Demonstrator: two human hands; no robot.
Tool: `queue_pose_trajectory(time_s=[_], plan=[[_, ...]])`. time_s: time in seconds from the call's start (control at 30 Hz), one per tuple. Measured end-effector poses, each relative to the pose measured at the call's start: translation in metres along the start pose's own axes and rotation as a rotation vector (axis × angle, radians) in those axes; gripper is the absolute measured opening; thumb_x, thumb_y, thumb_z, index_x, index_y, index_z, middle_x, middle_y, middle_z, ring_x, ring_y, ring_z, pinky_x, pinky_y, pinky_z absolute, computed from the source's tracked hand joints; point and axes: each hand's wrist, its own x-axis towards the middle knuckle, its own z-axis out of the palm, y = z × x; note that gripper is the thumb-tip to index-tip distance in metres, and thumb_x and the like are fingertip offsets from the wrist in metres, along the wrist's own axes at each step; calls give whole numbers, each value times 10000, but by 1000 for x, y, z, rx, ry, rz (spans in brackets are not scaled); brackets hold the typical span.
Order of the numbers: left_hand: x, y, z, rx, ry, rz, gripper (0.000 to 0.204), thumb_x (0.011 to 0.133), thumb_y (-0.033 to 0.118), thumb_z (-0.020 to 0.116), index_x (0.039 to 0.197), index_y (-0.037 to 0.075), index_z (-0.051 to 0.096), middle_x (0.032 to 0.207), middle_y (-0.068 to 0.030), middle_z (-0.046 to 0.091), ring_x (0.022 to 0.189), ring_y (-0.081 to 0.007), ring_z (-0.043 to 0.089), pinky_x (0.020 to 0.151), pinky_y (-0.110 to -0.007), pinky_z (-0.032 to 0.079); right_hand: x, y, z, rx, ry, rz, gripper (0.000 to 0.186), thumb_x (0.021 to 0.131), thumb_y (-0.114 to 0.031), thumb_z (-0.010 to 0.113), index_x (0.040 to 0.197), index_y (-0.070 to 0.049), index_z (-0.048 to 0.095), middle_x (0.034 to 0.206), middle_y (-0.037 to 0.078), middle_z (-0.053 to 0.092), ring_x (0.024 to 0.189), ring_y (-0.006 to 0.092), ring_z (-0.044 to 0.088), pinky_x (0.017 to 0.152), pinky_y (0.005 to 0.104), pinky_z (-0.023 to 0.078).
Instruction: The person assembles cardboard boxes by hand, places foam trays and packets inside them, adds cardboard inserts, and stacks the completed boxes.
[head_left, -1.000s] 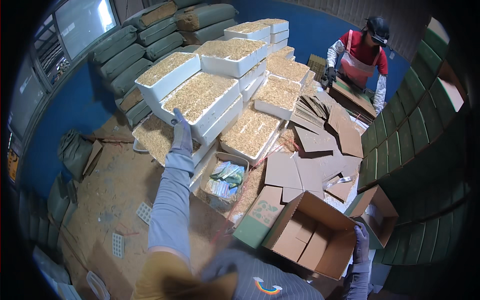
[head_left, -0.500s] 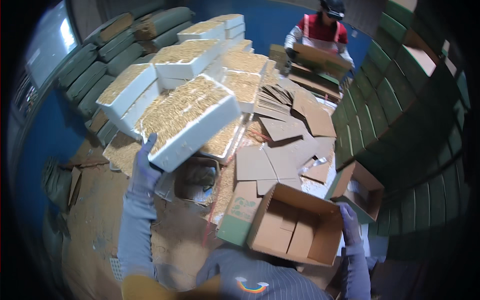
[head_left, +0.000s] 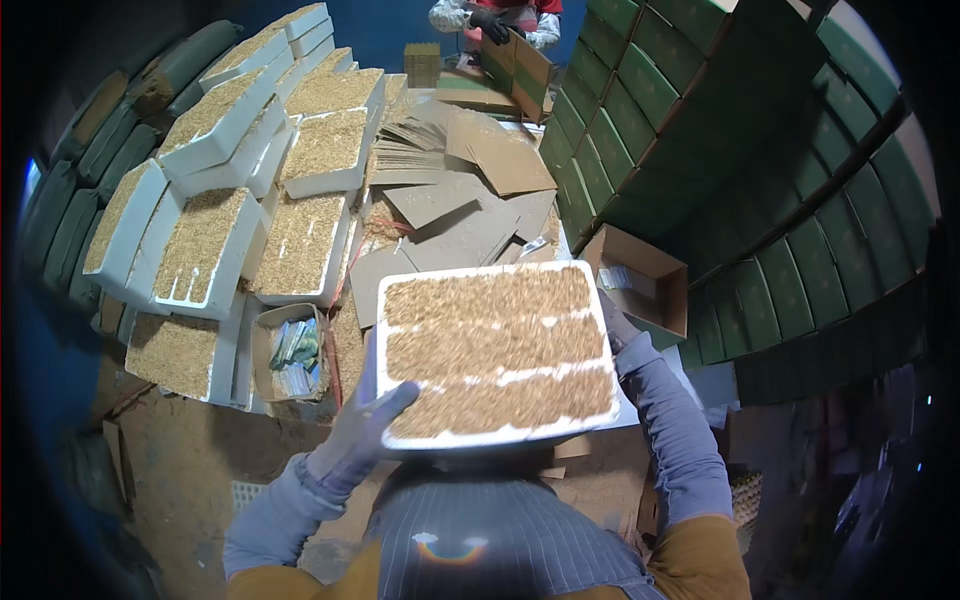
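A white foam box, filled with straw-coloured husk-like bits in three rows, sits in front of my apron and is slightly blurred. My left hand, in a grey-purple glove, grips its near left corner with the thumb over the rim. On the far right side, my right hand is closed against the box wall, its fingers partly hidden. What lies directly beneath the box is hidden. Just right of it stands an open green-and-brown carton with a pale packet inside.
More filled foam boxes are stacked at the left, with a small carton of packets before them. Flattened cardboard covers the table's middle. Green cartons are piled high at the right. A co-worker handles a carton at the back.
The foam box has come from the left stack to the front of my body and is now level. My right hand has left the open carton's edge for the foam box. My view has shifted.
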Motion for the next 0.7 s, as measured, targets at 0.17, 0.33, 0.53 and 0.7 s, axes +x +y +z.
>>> queue_pose_trajectory(time_s=[0.17, 0.33, 0.53, 0.7], plan=[[-28, -24, -9, 569, 5, 86, 1002, 853, 370, 642, 1474, -34, -33, 1512, -240, 158, 1403, -297, 184, 1136, -377, 180, -5, 33, 4, 93, -55, -158, 321, 957, -221, 490, 1053, 47, 638, 954, 64, 675, 859, 112, 582, 797, 275, 470], [-37, -40, -8, 576, -3, 101, 1001, 843, 327, 683, 1458, -79, 6, 1507, -250, 158, 1402, -314, 174, 1134, -392, 181, -17, 28, 10, 56, 64, -75, 341, 945, -258, 483, 1017, 31, 649, 861, 68, 660, 804, 118, 561, 757, 276, 459], [-16, -95, -25, 1167, 24, 124, 856, 910, 408, 562, 1403, -157, 149, 1388, -368, 324, 1297, -427, 373, 1075, -404, 303, -14, 30, -6, -179, 49, -175, 393, 938, -310, 490, 1054, 34, 642, 866, 94, 677, 802, 165, 627, 759, 302, 482], [-7, -48, 21, 1365, 105, -575, 731, 935, 386, 527, 1400, -100, 239, 1138, -298, 535, 1025, -318, 597, 857, -384, 501, -37, -2, -67, -283, -380, 382, 441, 941, -417, 520, 1117, -37, 655, 937, 88, 684, 864, 137, 621, 786, 340, 500]])
